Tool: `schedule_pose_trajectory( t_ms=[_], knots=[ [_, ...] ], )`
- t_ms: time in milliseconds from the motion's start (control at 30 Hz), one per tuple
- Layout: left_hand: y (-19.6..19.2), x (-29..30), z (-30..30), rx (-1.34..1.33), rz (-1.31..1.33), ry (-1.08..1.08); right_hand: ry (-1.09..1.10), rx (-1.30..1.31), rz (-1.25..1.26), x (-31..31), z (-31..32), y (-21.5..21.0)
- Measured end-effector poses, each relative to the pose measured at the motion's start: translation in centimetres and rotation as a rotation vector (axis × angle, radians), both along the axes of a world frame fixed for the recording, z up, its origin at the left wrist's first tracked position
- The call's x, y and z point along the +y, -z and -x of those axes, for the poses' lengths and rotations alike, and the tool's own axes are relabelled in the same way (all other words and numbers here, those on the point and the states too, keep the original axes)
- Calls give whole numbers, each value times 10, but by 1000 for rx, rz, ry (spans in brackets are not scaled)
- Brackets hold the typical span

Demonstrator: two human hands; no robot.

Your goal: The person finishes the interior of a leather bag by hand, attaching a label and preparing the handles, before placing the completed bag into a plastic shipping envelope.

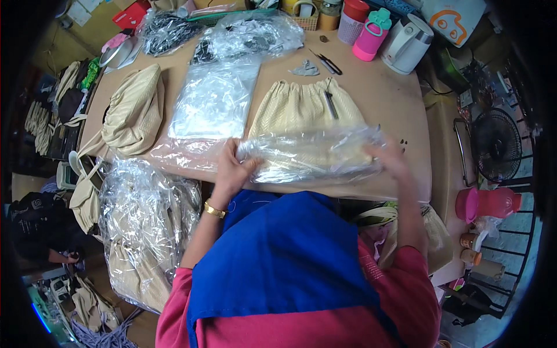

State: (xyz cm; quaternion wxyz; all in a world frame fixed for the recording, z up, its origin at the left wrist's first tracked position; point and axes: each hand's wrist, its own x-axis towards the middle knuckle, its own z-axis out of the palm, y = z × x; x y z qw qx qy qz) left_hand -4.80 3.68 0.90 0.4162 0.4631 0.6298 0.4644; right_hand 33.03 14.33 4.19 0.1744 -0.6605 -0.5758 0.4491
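Note:
A cream woven drawstring bag (299, 107) lies flat on the table, its gathered top pointing away from me. Over its lower part stretches a clear plastic bag (313, 155), crinkled and shiny. My left hand (233, 167) pinches the near left end of the plastic between thumb and fingers. At the plastic's right end is my right hand (390, 159), slightly blurred, its fingers closed on the edge. A dark slim tool (331, 105), perhaps a pen, rests on the drawstring bag.
A stack of clear plastic bags (212, 104) lies left of centre. Another cream bag (136, 110) sits at the table's left. Thread snips (329, 65) lie beyond. A kettle (406, 43) and pink bottle (371, 40) stand far right. Plastic-wrapped cream bags (145, 226) hang low left.

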Motion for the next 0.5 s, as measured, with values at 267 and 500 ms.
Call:
schedule_pose_trajectory(
  t_ms=[267, 500],
  knots=[
    [26, -20, 0, 502, -73, 27, -83, -347, -246, -11, -2, 38],
    [-10, -31, -4, -28, -18, 179, -122, -116, -238, -18, -23, 53]
  ],
)
